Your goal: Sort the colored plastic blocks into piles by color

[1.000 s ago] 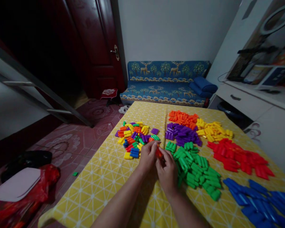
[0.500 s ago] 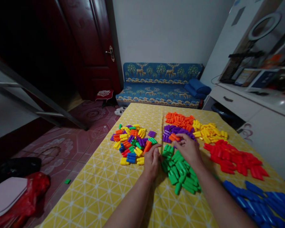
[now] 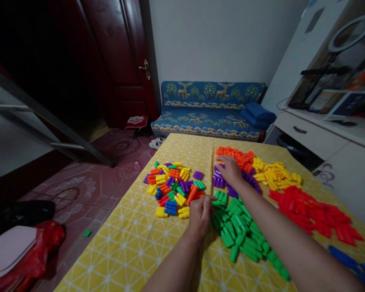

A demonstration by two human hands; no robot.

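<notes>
My left hand (image 3: pixel 200 214) rests on the yellow cloth between the mixed-colour pile (image 3: pixel 171 183) and the green pieces (image 3: pixel 237 224). Its fingers are curled, the index stretched toward the green pile; whether it grips anything is hidden. Reaching over the purple pieces (image 3: pixel 219 177), my right hand (image 3: pixel 230 168) has its fingertips at the near left edge of the orange pile (image 3: pixel 237 155). What its fingers hold, if anything, cannot be made out. Yellow pieces (image 3: pixel 275 173) and red pieces (image 3: pixel 313 211) lie right of it, blue pieces (image 3: pixel 353 263) at the lower right.
The pieces lie on a table with a patterned yellow cloth (image 3: pixel 115 247). Behind it stands a blue sofa (image 3: pixel 200 109). A white cabinet (image 3: pixel 346 174) is at the right, a metal ladder (image 3: pixel 48 121) at the left. One green piece (image 3: pixel 86 233) lies on the floor.
My right hand has moved away from me to the orange pile; the orange piece it held is no longer distinguishable. My left hand stays near the same place. The view has shifted slightly.
</notes>
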